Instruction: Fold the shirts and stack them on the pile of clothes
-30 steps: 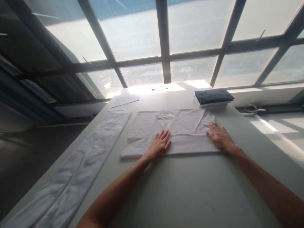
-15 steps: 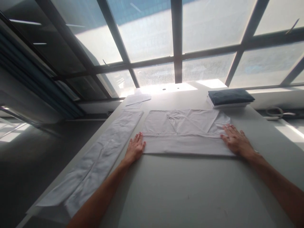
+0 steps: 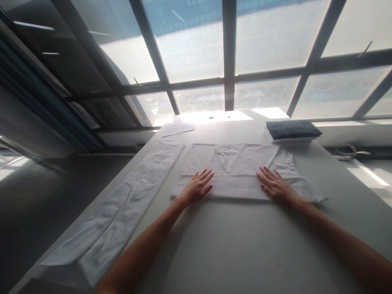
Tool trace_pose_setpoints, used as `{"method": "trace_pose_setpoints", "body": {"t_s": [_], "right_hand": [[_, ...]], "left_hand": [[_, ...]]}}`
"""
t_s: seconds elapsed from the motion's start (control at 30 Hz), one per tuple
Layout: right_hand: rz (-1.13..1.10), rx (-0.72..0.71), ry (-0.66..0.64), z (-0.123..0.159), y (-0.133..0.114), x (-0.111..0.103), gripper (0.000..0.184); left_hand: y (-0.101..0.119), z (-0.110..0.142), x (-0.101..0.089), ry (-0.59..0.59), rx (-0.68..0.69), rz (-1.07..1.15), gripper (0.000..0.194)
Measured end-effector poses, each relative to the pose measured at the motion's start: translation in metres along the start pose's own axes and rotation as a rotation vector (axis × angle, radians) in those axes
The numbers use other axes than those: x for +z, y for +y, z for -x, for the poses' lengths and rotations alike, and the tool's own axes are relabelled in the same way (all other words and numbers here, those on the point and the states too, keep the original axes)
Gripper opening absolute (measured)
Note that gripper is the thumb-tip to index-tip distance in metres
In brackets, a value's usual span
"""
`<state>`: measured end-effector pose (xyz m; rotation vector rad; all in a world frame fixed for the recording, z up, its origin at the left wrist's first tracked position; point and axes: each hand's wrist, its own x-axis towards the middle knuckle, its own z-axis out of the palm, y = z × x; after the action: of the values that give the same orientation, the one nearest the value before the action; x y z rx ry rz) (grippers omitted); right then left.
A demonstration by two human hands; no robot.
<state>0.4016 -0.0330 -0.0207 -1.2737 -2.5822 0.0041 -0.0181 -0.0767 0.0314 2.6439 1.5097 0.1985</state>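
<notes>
A white garment (image 3: 239, 163), partly folded into a wide rectangle, lies flat on the grey table (image 3: 232, 253). My left hand (image 3: 196, 188) rests palm down on its near folded band, left of centre, fingers stretched out. My right hand (image 3: 274, 185) lies flat on the same band toward the right, fingers spread. Neither hand holds anything. The garment's right corner sticks out past my right wrist.
A long white cloth (image 3: 122, 208) stretches along the table's left edge. A folded dark blue garment on a white one (image 3: 292, 130) sits at the back right. Papers (image 3: 177, 130) lie at the back left. Large windows stand behind. A cable (image 3: 349, 151) lies on the sill to the right.
Both hands have slid inward along the near folded band: the left from its left end rightward, the right from its right end leftward. The camera view shifted slightly.
</notes>
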Motion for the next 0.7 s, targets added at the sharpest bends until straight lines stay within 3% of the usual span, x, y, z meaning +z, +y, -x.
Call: {"method": "trace_pose_setpoints", "body": {"t_s": [0.17,0.5,0.6,0.7], "right_hand": [[0.025,0.056,-0.078,0.001,0.0,0.001,0.059],[-0.054,-0.017,-0.055,0.052,-0.028,-0.008,0.063],[-0.107,-0.003,-0.019,0.056,-0.03,-0.013,0.062],[-0.16,0.044,0.077,0.039,-0.016,-0.026,0.059]], "left_hand": [[0.009,-0.008,0.009,-0.128,0.059,0.024,0.058],[0.045,0.066,0.014,-0.136,0.028,0.012,0.062],[0.039,0.07,0.008,-0.111,0.053,0.023,0.064],[0.014,0.05,-0.011,0.008,-0.006,0.026,0.062]]}}
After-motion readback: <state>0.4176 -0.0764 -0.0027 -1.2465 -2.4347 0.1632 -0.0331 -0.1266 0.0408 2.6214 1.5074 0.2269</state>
